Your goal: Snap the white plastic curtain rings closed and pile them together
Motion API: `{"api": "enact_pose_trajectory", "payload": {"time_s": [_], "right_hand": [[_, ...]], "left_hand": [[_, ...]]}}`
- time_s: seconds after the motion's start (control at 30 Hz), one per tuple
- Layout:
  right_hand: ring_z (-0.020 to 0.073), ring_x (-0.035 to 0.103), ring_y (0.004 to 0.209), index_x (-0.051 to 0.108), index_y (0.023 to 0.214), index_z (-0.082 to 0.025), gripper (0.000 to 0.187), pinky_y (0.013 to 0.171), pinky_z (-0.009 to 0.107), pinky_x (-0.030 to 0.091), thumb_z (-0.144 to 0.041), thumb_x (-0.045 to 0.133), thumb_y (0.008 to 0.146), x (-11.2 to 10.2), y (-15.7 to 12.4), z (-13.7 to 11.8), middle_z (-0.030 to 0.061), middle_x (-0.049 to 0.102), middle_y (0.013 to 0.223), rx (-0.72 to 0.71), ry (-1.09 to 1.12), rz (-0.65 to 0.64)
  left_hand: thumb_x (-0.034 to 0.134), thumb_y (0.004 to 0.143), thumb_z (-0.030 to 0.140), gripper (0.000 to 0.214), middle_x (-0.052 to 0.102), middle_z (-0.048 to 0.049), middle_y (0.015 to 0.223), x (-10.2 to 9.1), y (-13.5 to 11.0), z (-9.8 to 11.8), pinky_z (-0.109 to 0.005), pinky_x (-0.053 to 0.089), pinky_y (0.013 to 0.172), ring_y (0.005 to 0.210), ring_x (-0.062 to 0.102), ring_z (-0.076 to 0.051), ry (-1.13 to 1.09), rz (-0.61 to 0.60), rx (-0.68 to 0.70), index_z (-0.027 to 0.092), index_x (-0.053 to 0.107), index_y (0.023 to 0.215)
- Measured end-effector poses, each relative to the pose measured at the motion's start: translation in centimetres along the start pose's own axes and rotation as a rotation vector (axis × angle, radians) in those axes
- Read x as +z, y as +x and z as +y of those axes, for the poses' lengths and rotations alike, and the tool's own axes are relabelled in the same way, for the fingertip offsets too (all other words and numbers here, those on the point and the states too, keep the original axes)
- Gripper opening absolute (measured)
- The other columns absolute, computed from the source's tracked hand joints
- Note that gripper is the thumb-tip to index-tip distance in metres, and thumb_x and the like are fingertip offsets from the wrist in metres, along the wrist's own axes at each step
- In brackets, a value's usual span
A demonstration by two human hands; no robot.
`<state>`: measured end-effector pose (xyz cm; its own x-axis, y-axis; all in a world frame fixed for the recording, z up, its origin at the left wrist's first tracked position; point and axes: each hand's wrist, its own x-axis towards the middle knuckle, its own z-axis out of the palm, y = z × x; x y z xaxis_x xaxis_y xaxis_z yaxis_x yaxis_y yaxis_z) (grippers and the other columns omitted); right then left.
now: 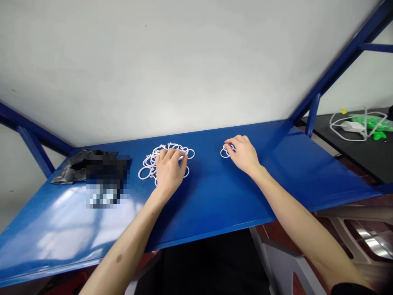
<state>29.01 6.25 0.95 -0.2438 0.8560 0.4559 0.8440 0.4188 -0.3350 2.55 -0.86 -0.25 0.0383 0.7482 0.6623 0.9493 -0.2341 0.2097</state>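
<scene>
On the blue table lies a loose pile of thin white rings (143, 173), some with small knobs, like plastic shower curtain rings. My left hand (170, 168) is over this pile, palm down, its fingers bent into it. Its fingertips are partly hidden, and I cannot make out what they hold, if anything. Farther right, a few more white rings (224, 153) lie together in a small group. My right hand (244, 153) reaches them from the right, thumb and fingers closed on one white ring at the group's edge. The hand covers part of this group.
A crumpled black plastic bag (75, 168) lies at the table's left, beside a blurred-out patch. Blue metal bars (337, 61) rise at both ends, and a pale wall (184, 73) stands behind. At right, a black table (353, 151) holds a white charger with cable (353, 127) and green plastic (371, 121).
</scene>
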Motion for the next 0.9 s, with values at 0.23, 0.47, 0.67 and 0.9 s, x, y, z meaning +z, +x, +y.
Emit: {"api": "enact_pose_trajectory", "payload": {"time_s": [0.23, 0.47, 0.67, 0.9], "right_hand": [[0.0191, 0.066, 0.088, 0.073, 0.107, -0.021, 0.023, 0.087, 0.035, 0.052, -0.037, 0.058, 0.101, 1.7, -1.7, -3.6, 0.0054, 0.075, 0.1, -0.19, 0.462, -0.196], [0.0149, 0.07, 0.074, 0.071, 0.109, -0.02, 0.02, 0.071, 0.028, 0.054, -0.03, 0.061, 0.096, 3.1, -2.3, -4.5, 0.002, 0.078, 0.089, -0.009, 0.742, -0.308], [0.0149, 0.069, 0.075, 0.075, 0.1, -0.02, 0.019, 0.071, 0.028, 0.053, -0.028, 0.058, 0.097, 2.9, -2.1, -3.8, 0.0038, 0.078, 0.095, -0.086, 0.671, -0.244], [0.0147, 0.066, 0.073, 0.078, 0.097, -0.021, 0.02, 0.07, 0.028, 0.05, -0.025, 0.058, 0.097, 2.4, -2.0, -4.0, 0.0034, 0.078, 0.092, -0.128, 0.59, -0.24]], "left_hand": [[0.058, 0.1, 0.029, 0.015, 0.076, -0.0049, 0.094, -0.1, -0.9, 2.0, -0.039, 0.041, 0.081, 0.09, 0.057, -0.025, -0.064, -0.059, 0.165, 0.022, 0.071, 0.095], [0.06, 0.099, 0.026, 0.012, 0.075, -0.0049, 0.101, 0.5, -1.6, 2.9, -0.039, 0.041, 0.079, 0.094, 0.059, -0.024, -0.118, -0.19, 0.318, 0.026, 0.072, 0.101], [0.063, 0.097, 0.024, 0.006, 0.068, -0.0089, 0.106, 1.0, -1.3, 2.0, -0.035, 0.048, 0.083, 0.097, 0.062, -0.023, -0.165, -0.181, 0.195, 0.019, 0.063, 0.1], [0.061, 0.097, 0.022, 0.026, 0.069, -0.0097, 0.112, 1.7, -1.2, 1.2, -0.039, 0.049, 0.087, 0.103, 0.065, -0.026, -0.121, -0.224, 0.092, 0.02, 0.062, 0.123]]}}
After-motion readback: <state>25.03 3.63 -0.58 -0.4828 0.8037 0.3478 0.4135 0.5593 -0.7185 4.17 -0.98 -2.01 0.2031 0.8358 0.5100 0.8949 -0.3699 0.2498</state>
